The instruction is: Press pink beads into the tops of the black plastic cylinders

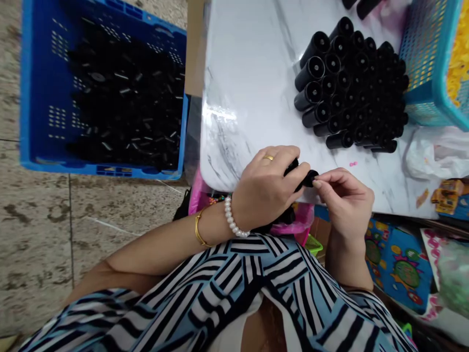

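My left hand (269, 188), wearing a ring and a pearl bracelet, is wrapped round a black plastic tube (310, 178) near the table's front edge. The end of this tube points toward my right hand (346, 200). Right thumb and forefinger are pinched together at that end; whatever sits between them is too small to make out. Beyond my hands, a cluster of similar black tubes (317, 68) stands packed together on the table, each with a small light spot in its end. A tiny pink piece (353, 164) lies between the cluster and my right hand.
A blue crate (27, 98) full of black parts sits left of the marble-patterned table (249, 63). A turquoise basket (421, 98) with yellow pieces and a white plastic bag (427, 154) are on the right. Below the edge hangs a pink container (198, 195).
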A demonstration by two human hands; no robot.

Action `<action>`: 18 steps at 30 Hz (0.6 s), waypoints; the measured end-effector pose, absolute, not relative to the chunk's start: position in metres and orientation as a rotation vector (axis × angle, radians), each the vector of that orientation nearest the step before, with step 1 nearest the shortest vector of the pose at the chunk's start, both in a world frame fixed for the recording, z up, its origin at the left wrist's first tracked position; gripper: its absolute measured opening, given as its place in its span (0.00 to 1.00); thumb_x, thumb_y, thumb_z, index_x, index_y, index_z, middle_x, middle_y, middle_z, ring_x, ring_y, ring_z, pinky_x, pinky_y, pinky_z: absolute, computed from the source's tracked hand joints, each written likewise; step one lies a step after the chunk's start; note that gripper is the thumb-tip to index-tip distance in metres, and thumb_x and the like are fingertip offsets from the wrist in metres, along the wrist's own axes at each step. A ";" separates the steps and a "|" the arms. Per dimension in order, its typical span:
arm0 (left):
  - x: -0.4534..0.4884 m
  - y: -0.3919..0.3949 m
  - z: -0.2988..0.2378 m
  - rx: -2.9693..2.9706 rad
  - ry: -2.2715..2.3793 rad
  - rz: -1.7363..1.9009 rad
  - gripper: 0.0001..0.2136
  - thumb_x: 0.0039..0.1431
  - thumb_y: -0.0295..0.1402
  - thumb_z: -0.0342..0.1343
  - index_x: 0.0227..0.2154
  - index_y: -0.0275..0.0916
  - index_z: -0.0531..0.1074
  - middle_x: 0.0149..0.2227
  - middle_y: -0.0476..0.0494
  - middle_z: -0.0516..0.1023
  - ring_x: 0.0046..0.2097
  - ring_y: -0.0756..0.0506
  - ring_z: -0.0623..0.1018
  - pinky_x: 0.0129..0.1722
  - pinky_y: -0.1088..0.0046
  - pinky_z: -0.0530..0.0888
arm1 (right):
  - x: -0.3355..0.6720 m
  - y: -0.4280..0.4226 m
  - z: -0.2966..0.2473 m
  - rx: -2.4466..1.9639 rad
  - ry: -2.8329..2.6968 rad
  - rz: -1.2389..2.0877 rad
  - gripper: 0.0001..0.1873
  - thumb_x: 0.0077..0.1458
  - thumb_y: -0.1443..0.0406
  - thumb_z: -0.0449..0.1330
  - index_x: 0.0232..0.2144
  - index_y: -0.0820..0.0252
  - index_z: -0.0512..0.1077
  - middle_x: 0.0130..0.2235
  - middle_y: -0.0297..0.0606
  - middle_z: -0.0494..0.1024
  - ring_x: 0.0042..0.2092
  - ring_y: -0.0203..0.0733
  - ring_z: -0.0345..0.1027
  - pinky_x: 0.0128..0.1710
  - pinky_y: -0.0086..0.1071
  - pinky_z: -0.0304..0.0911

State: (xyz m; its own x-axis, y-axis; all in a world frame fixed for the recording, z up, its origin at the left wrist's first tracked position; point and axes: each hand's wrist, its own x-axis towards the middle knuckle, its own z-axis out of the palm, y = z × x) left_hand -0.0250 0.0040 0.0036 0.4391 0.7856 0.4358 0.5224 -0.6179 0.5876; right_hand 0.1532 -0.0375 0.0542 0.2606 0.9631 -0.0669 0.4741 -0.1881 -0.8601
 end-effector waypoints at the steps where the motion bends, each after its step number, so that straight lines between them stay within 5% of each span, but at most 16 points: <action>1: -0.025 0.004 0.003 2.342 1.113 0.995 0.11 0.69 0.36 0.54 0.49 0.37 0.75 0.51 0.37 0.75 0.52 0.41 0.76 0.54 0.58 0.74 | 0.153 -0.038 0.053 -1.793 -1.298 0.838 0.05 0.55 0.63 0.71 0.32 0.56 0.79 0.30 0.32 0.76 0.27 0.33 0.65 0.27 0.29 0.62; 18: -0.030 0.005 0.004 2.277 1.029 1.036 0.11 0.71 0.34 0.52 0.50 0.36 0.74 0.53 0.34 0.75 0.54 0.38 0.77 0.56 0.52 0.76 | 0.149 -0.033 0.045 -1.812 -1.005 1.173 0.12 0.55 0.62 0.68 0.36 0.53 0.67 0.28 0.27 0.74 0.23 0.34 0.70 0.26 0.30 0.73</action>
